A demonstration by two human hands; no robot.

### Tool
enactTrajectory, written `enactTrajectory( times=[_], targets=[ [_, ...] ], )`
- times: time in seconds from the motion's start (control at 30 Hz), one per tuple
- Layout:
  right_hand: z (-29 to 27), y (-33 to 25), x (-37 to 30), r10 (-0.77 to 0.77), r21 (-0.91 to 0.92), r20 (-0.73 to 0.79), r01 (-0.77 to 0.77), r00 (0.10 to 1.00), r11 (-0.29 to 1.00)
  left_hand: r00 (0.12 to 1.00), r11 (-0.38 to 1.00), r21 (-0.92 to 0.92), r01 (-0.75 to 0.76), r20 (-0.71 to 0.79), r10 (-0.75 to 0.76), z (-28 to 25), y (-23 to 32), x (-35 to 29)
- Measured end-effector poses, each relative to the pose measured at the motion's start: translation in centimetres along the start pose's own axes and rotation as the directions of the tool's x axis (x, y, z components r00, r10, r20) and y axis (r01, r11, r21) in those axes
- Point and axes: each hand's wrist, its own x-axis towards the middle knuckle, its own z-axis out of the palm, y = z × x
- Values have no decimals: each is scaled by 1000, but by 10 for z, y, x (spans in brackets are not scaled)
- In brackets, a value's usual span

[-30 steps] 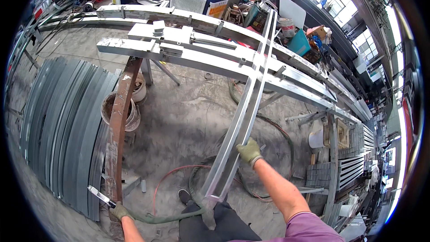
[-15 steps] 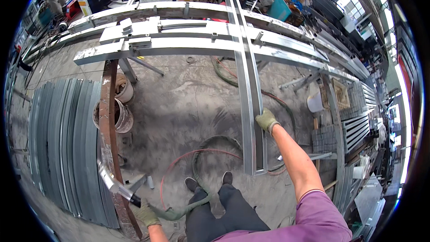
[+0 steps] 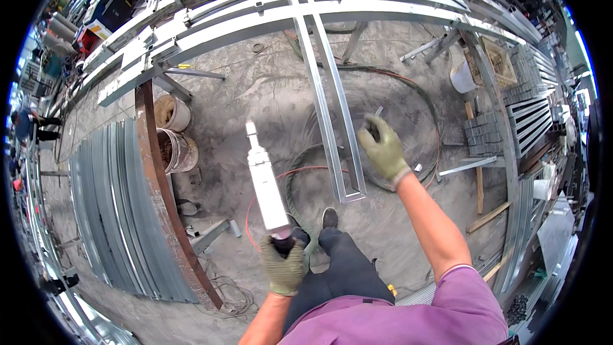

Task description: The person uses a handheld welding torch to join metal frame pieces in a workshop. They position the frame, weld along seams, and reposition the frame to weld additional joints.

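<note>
My left hand, in an olive work glove, is closed around the dark grip of a silver handheld laser welding gun. Its narrow nozzle points away from me, over the floor. To the right, a long, narrow frame of silver metal tube lies across the workbench rails, its closed near end reaching toward me above the floor. My gloved right hand hovers just right of that frame's near part. Its fingers are bent and apart, with nothing visibly held.
Silver tube rails run crosswise at the far side. A rusty beam stands at left, beside stacked metal strips and buckets. A hose loops over the floor. At right are stacked tubes and a white bucket.
My left hand has swung the welding gun from the lower left toward the middle, nozzle now pointing away. My right hand has let go of the metal frame. The view has shifted.
</note>
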Motion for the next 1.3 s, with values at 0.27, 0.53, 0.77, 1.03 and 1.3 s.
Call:
enactTrajectory(
  times=[0.27, 0.53, 0.77, 1.03, 1.3],
  targets=[
    [-49, -43, -205, -6, 514, 195, -97, 981, 852, 837, 924, 263, -277, 539, 97, 47, -5, -51],
    [0, -34, -304, 476, 481, -446, -246, 758, 841, 440, 869, 179, -461, 897, 49, 37, -16, -64],
    [27, -19, -355, 584, 587, -645, -170, 493, 791, 544, 627, 622, -469, 763, -350, -122, -54, 10],
    [-13, -53, -314, 587, 574, -701, -169, 404, 801, 240, 107, 698, -708, 380, -893, -287, -138, 12],
    [-42, -26, -296, 351, 329, -735, -147, 581, 933, -198, 444, 425, -789, 508, -838, -240, -90, -20]
  ],
)
